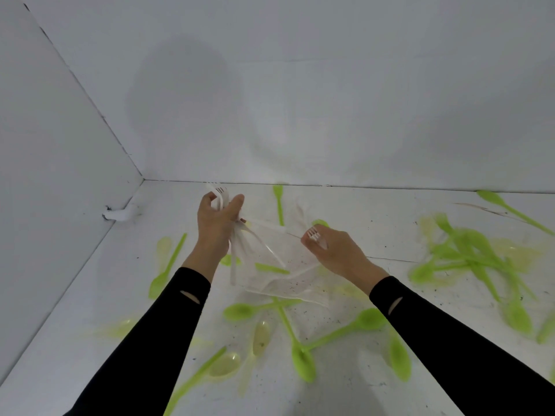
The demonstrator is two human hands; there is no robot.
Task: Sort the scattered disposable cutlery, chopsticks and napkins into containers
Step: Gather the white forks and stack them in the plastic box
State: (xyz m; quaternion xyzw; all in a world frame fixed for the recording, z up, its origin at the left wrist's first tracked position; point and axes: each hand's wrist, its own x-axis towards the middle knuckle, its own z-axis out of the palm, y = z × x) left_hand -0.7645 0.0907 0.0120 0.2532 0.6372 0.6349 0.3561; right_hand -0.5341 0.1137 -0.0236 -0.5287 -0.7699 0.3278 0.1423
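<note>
a bright green plastic spoon (166,268) is seen lying flat on the white speckled surface (90,340), at about 8 o'clock of the left hand (216,226), with a pale yellow translucent plastic spoon (163,247) just beside it. the left hand's fingers and thumb are curled round a bundle of white plastic forks (237,247); the tines are pointed towards 12 o'clock and the handles are fanned out towards 5 o'clock. between the two hands, clear plastic cutlery pieces (288,283) are spread on the surface, and more green and pale yellow spoons are scattered at 6 o'clock of them. a single white plastic fork (316,237) is pinched between the thumb and fingers of the right hand (336,250), tines turned towards 11 o'clock. at 3 o'clock of that hand, well apart from it, a heap of green plastic spoons (468,256) is piled crosswise. both forearms are covered by black sleeves (450,340).
</note>
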